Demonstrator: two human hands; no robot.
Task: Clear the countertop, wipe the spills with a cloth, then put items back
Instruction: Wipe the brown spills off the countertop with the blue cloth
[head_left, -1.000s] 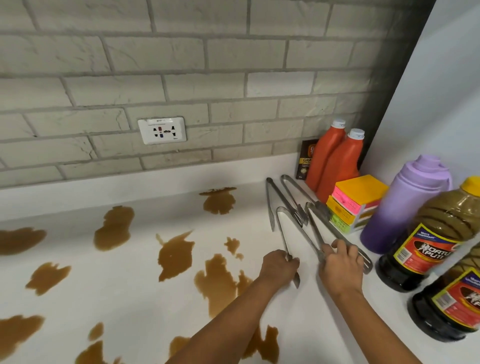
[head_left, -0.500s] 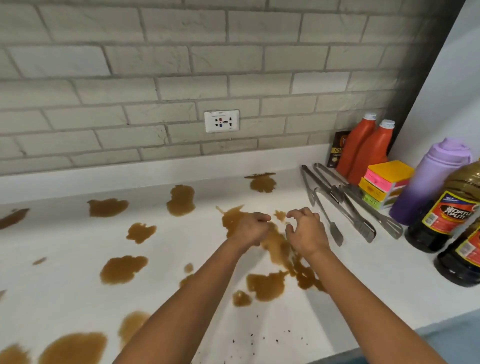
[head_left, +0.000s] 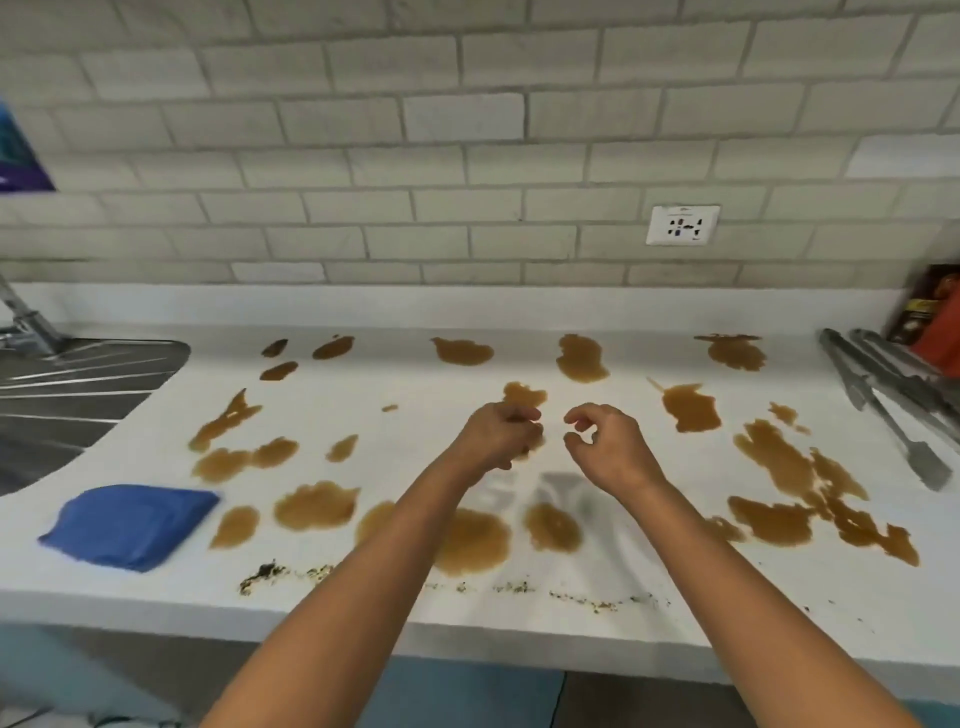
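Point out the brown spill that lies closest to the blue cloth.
It is the small oval spill just right of the blue cloth, near the front edge. The other brown patches lie farther right or farther back toward the wall.

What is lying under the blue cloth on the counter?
The blue cloth lies flat on the white countertop, left of the brown spills. Whatever is beneath it, spill or bare surface, is covered and cannot be seen.

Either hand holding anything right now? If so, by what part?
Nothing held. Left hand and right hand hover empty, fingers loosely curled, above the spills. Blue cloth and tongs lie untouched.
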